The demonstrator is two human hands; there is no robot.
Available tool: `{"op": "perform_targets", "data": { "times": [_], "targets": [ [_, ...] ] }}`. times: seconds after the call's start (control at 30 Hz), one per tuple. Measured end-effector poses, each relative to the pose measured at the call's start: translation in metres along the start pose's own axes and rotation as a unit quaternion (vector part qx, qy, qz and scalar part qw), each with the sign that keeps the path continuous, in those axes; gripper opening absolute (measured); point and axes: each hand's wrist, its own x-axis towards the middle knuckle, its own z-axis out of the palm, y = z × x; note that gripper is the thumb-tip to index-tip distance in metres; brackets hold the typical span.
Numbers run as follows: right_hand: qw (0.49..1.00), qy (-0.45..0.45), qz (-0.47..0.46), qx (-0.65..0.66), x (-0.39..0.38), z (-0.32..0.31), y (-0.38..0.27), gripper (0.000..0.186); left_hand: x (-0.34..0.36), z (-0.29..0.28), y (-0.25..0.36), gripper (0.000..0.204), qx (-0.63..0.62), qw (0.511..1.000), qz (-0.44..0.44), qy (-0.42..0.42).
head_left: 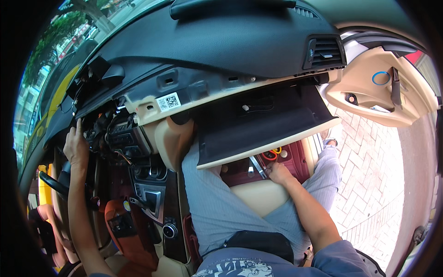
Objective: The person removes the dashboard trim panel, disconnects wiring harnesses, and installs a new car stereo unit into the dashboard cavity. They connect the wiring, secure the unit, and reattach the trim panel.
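My left hand [76, 144] reaches up to the dashboard's opened centre section, index finger stretched out against its dark edge and the other fingers partly bent. Nothing shows in it. Low between my knees, my right hand [279, 174] has its fingers closed at the end of a long, narrow silver metal tool [257, 166]; its exact kind is unclear. Beside it lie tools with orange and yellow loop handles [272, 153], partly hidden under the lowered glove box [258, 124]. A small white connector [246, 108] on a thin wire rests inside the glove box.
Bare dashboard trim with a white printed label [169, 102] runs above the glove box. Wires and exposed modules [127, 138] fill the centre opening. The console has a gear selector [150, 199] and round knob [170, 230]. At right, the beige door [383, 87] stands open over paving.
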Motion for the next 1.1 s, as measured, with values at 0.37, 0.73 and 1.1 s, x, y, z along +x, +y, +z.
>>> {"op": "perform_targets", "data": {
  "times": [0.37, 0.73, 1.1],
  "targets": [
    [1.000, 0.006, -0.006, -0.006, -0.002, -0.005, -0.007, 0.033, 0.019, -0.019, -0.002, 0.052, -0.371, 0.879, -0.236, -0.184],
    [1.000, 0.011, -0.001, -0.004, 0.000, 0.001, 0.000, 0.030, 0.013, 0.006, -0.033, 0.051, -0.419, 0.908, -0.011, 0.002],
    [1.000, -0.012, 0.010, -0.020, 0.004, 0.006, 0.005, 0.031, 0.012, 0.023, -0.037, 0.054, -0.224, 0.966, -0.062, -0.118]
  ]
}}
